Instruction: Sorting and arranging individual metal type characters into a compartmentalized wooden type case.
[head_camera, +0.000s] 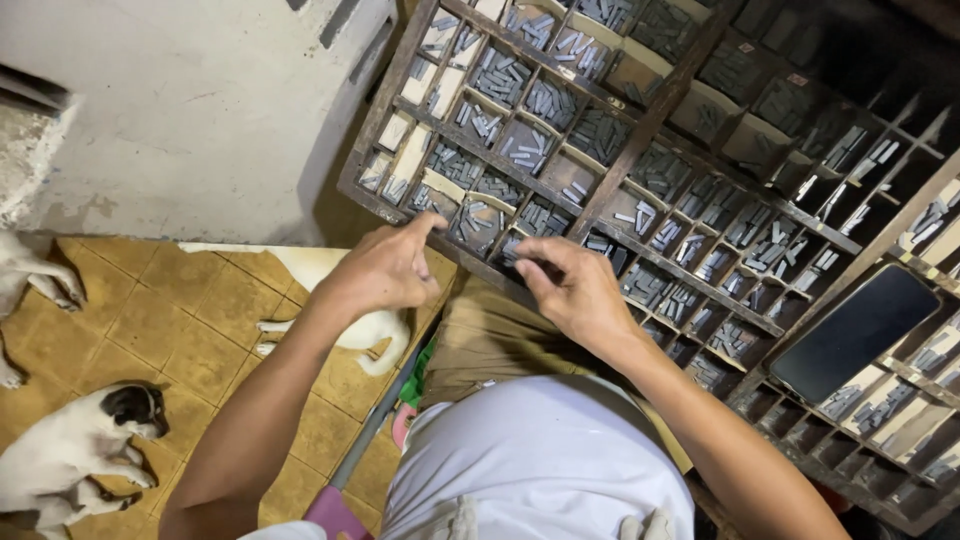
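Note:
A large dark wooden tray (372, 185) split into many small compartments leans in front of me, most of them filled with small grey metal type pieces (500, 75). My left hand (385, 270) is curled, back to the camera, one fingertip touching the tray's lower rim; nothing shows in it. My right hand (575, 295) reaches into a compartment on the tray's near edge, its fingertips bunched together among the pieces. Whether it grips a piece is hidden by the fingers.
A black phone (855, 330) lies face up on the tray's right part. On the yellow tiled floor (180, 310) at left lie a white dog with a black head (80, 450) and another white dog (320, 270) just under my left arm. A pale wall (180, 110) stands behind.

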